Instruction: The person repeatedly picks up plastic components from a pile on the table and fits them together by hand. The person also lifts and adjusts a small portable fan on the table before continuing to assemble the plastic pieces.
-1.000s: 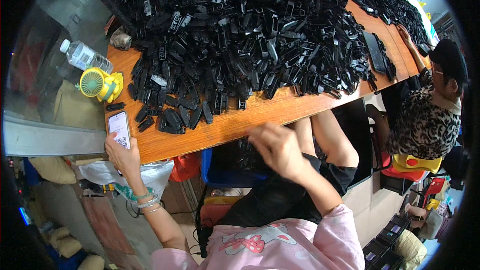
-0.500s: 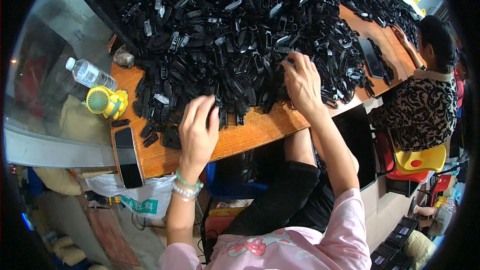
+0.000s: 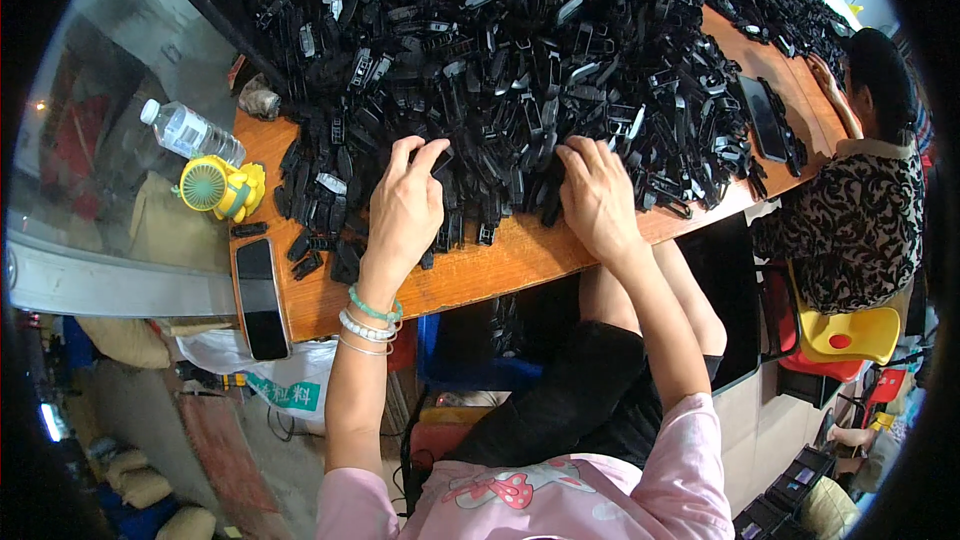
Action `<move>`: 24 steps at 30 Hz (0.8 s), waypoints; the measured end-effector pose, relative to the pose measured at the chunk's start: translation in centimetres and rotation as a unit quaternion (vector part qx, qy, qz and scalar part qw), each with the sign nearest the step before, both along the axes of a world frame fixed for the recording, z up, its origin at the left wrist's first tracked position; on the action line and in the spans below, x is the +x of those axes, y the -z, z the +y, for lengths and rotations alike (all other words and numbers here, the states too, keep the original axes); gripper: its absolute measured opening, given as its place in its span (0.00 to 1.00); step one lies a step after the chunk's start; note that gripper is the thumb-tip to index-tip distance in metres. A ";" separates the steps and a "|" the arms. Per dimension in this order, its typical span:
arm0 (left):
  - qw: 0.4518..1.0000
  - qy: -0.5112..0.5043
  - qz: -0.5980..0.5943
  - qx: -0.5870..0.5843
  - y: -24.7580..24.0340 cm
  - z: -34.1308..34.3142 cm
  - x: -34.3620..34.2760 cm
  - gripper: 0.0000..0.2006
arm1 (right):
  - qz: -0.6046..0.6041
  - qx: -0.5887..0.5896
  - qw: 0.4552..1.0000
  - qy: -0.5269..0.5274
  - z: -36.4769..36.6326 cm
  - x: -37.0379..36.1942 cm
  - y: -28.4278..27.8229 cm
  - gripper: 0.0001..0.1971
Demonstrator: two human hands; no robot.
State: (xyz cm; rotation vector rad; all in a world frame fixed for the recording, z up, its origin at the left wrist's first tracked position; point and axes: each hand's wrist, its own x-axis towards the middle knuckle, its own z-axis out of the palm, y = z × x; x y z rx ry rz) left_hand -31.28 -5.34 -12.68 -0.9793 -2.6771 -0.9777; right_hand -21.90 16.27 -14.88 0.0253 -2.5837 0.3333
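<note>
So both hands are at the near edge of a massive heap of black plastic parts (image 3: 500, 90), small buckle- or clip-looking pieces, some with shiny grey bits. The left grip (image 3: 408, 208) is right at the front of the heap, back of the hand up, thumb and fingers bent toward each other. Can't tell if there's a part pinched in there, fingertips blend into the black stuff. Same deal with the right grip (image 3: 600, 202): fingers curled down into the pieces, tips hidden, so no idea if it's clamped on anything. The heap sits right under the fingertips of both, fills the gap between them and spreads way out ahead. Bare strip of wooden table (image 3: 510, 258) shows between the two wrists and the near edge.

Left of the left grip and a bit nearer the body there's a phone (image 3: 262, 302) with a dark screen, lying at the table's corner. Further left are a yellow fan (image 3: 220, 188) and, just beyond it, a clear bottle (image 3: 195, 134) tipped over at a slant. Off to the right of the right grip, well apart, there's a dark flat slab (image 3: 763, 118), with a co-worker (image 3: 850, 225) in a patterned top past it.
</note>
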 end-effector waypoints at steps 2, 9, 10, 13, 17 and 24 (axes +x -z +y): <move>1.000 0.008 -0.013 0.015 0.0 0.2 0.8 0.17 | 0.027 -0.014 1.000 -0.001 -0.4 0.5 0.6 0.18; 0.997 -0.040 0.045 0.038 0.5 -0.4 2.1 0.10 | 0.126 -0.059 0.990 0.036 -2.2 0.9 -0.5 0.14; 0.992 -0.056 0.109 0.012 0.8 -0.6 1.9 0.08 | 0.149 -0.078 0.986 0.007 -2.5 0.7 -0.9 0.13; 0.978 -0.074 0.194 0.003 0.4 -0.2 2.5 0.04 | 0.090 -0.162 0.979 -0.088 -4.4 0.8 -1.4 0.16; 0.991 0.029 0.127 0.043 -0.8 -0.9 6.0 0.03 | 0.112 0.015 0.981 -0.156 -6.9 1.2 -2.6 0.24; 0.997 -0.047 -0.008 0.056 -0.9 -1.3 2.1 0.08 | -0.016 -0.196 0.969 -0.150 -6.4 4.9 -0.9 0.20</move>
